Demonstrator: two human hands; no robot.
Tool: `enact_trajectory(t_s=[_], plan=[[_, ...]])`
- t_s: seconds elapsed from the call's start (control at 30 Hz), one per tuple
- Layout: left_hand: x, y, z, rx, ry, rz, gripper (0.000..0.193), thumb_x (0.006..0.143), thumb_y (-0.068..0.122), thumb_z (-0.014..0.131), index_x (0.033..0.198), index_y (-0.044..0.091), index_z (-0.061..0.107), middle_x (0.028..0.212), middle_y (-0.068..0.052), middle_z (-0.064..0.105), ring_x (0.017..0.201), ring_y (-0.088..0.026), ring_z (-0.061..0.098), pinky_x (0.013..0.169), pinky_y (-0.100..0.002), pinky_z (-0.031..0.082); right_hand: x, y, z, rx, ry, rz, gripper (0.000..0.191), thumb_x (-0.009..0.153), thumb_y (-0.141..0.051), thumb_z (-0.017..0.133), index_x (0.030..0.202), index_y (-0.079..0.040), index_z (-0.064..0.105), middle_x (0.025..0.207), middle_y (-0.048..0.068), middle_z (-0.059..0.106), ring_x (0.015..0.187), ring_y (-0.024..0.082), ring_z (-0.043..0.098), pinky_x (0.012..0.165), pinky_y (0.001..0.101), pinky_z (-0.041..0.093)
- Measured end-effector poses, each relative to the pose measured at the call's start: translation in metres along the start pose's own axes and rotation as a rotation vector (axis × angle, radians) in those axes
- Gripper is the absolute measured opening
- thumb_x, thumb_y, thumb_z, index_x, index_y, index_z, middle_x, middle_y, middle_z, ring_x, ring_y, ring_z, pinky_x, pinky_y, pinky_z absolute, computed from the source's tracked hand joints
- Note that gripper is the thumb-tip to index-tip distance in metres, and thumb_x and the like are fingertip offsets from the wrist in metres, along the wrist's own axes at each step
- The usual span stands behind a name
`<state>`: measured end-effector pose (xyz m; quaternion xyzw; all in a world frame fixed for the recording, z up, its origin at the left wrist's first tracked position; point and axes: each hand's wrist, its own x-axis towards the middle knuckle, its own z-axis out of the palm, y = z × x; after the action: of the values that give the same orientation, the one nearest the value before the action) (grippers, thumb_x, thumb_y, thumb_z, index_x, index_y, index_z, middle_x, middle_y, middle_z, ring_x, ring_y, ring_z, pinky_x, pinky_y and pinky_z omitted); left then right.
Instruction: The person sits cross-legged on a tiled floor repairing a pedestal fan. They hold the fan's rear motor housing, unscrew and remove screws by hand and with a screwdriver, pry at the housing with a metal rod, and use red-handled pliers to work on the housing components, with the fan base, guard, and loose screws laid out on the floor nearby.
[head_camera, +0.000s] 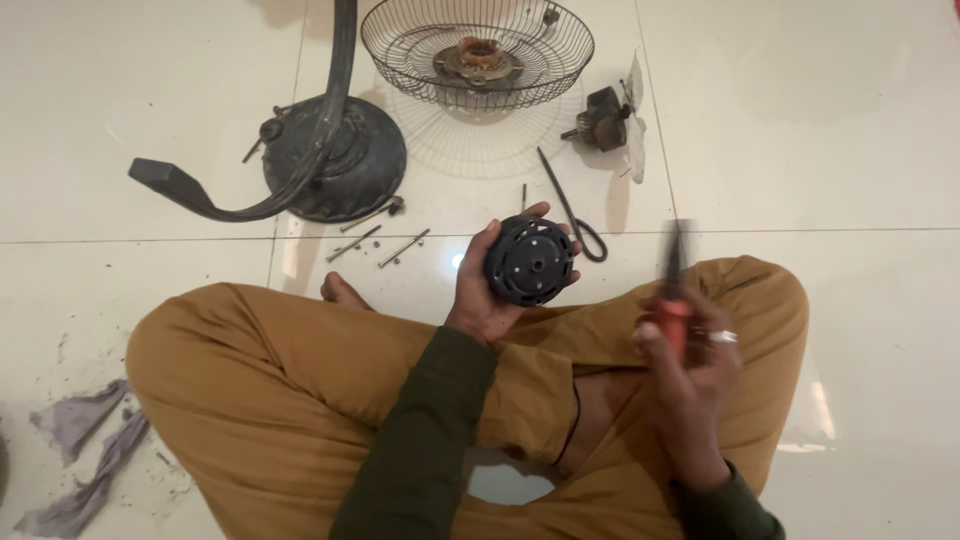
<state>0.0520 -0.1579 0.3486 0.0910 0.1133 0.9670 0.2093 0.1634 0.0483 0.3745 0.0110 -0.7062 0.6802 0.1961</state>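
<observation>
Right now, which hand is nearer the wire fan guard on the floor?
Left. The left hand, holding the black round motor cover, is just below the wire fan guard. The right hand, gripping a red-handled screwdriver, sits lower, over the knee.

The light is warm and fairly bright, falling from above onto the glossy floor tiles (120, 120), which throw back soft glare near my knee. The wire guard (478, 50) casts a fine shadow lattice just below it. My right hand (690, 345) and its screwdriver (676, 290) smear with motion blur; my left hand (490, 290) stays sharp.
</observation>
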Motion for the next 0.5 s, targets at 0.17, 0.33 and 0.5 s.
enact_trajectory(t_s=[0.17, 0.33, 0.5], plan=[[0.0, -0.004, -0.005, -0.126, 0.022, 0.013, 0.064, 0.108, 0.047, 0.05, 0.154, 0.003, 0.044, 0.14, -0.023, 0.057, 0.138, -0.043, 0.054, 0.114, -0.052, 0.051, -0.015, 0.009, 0.028, 0.575, -0.14, 0.469, 0.03, 0.098, -0.013, 0.065, 0.125, -0.007, 0.052, 0.09, 0.011, 0.063, 0.068, 0.018, 0.063, 0.058, 0.0305, 0.053], [0.006, -0.007, -0.013, -0.166, 0.022, 0.05, 0.065, 0.107, 0.049, 0.048, 0.153, 0.003, 0.044, 0.14, -0.024, 0.057, 0.136, -0.042, 0.053, 0.111, -0.053, 0.048, -0.039, 0.006, 0.037, 0.636, -0.104, 0.508, 0.026, 0.096, -0.016, 0.063, 0.118, -0.008, 0.052, 0.089, 0.011, 0.06, 0.071, 0.02, 0.059, 0.057, 0.0318, 0.048], [0.004, -0.008, -0.018, -0.165, -0.009, 0.029, 0.067, 0.109, 0.048, 0.048, 0.154, -0.001, 0.043, 0.143, -0.024, 0.056, 0.137, -0.041, 0.053, 0.115, -0.051, 0.048, -0.042, 0.004, 0.053, 0.136, -0.273, 0.085, 0.022, 0.107, -0.018, 0.06, 0.123, -0.002, 0.059, 0.103, 0.01, 0.061, 0.09, 0.018, 0.059, 0.078, 0.0317, 0.049]])
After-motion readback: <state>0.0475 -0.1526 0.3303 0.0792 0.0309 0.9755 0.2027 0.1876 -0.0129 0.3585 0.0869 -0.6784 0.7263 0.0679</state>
